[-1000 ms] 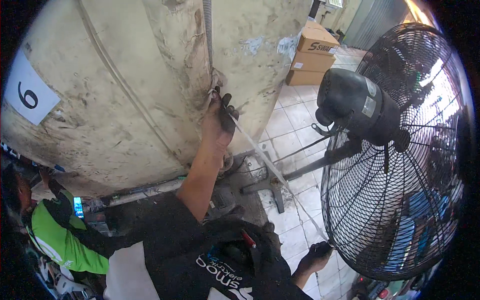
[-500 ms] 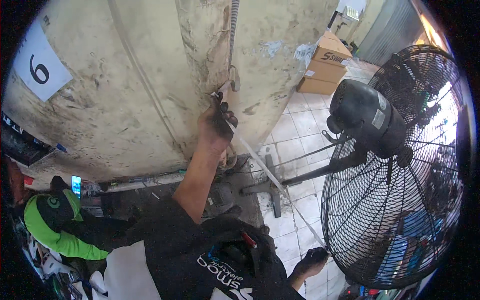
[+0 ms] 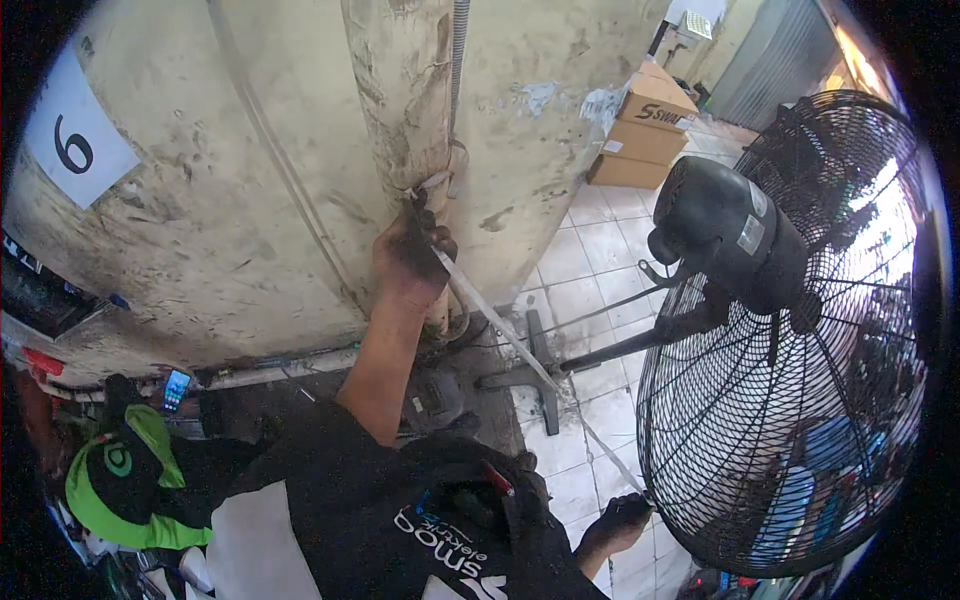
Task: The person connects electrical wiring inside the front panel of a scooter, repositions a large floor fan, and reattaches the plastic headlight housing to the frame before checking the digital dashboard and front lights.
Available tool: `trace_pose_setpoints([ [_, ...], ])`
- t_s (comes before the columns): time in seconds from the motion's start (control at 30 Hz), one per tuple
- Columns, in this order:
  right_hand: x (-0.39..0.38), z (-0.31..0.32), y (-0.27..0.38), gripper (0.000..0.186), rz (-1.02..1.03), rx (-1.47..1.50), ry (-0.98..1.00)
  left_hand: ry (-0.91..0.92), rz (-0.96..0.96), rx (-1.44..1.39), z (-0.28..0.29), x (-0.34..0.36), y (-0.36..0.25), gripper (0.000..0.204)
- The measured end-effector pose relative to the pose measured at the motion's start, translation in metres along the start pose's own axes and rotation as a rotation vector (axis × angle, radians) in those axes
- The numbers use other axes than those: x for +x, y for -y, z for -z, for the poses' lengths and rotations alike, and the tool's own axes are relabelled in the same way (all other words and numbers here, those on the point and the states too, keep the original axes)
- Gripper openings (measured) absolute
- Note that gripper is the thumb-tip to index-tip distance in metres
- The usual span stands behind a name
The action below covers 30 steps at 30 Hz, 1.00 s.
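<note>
A long, flat white strip (image 3: 505,335) runs taut between my hands, slanting down from upper left to lower right. Its upper end meets a tied loop of similar band (image 3: 436,182) around the stained pipe (image 3: 400,110) on the wall. My left hand (image 3: 415,255), raised against the pipe, is closed on the strip just below that loop. Low on the right, my right hand (image 3: 615,525) pinches the strip's other end beside the fan cage. The fingers of both hands look blackened. Whether the strip is cloth or plastic, I cannot tell.
A large black stand fan (image 3: 780,330) fills the right side; its foot (image 3: 540,375) rests on white floor tiles (image 3: 600,250). Cardboard boxes (image 3: 645,125) are stacked behind. At lower left is a person in a black-and-green cap (image 3: 125,480), near a lit phone (image 3: 176,390).
My left hand sits slightly further left and lower in the view, still on the strip. The capped person's head has moved right and down, and the phone has shifted right and tilted.
</note>
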State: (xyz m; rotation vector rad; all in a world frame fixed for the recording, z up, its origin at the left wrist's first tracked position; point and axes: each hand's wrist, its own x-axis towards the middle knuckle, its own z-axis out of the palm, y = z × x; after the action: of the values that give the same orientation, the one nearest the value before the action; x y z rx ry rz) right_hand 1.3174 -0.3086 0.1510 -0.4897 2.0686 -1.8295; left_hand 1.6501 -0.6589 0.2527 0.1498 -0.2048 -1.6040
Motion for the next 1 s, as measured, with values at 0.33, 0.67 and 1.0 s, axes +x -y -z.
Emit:
trace_pose_setpoints([
  [0.33,-0.02,-0.03,0.025,0.009,-0.005,0.09,-0.096,-0.119,0.007,0.08,-0.014,-0.001,-0.016,0.025],
  [0.67,-0.019,-0.006,-0.008,0.01,0.139,-0.113,-0.029,0.054,-0.027,0.24,-0.004,0.009,-0.018,0.026],
  [1.0,-0.022,-0.016,0.027,0.011,0.191,-0.409,0.059,0.02,-0.018,0.403,-0.004,0.015,-0.034,0.024],
])
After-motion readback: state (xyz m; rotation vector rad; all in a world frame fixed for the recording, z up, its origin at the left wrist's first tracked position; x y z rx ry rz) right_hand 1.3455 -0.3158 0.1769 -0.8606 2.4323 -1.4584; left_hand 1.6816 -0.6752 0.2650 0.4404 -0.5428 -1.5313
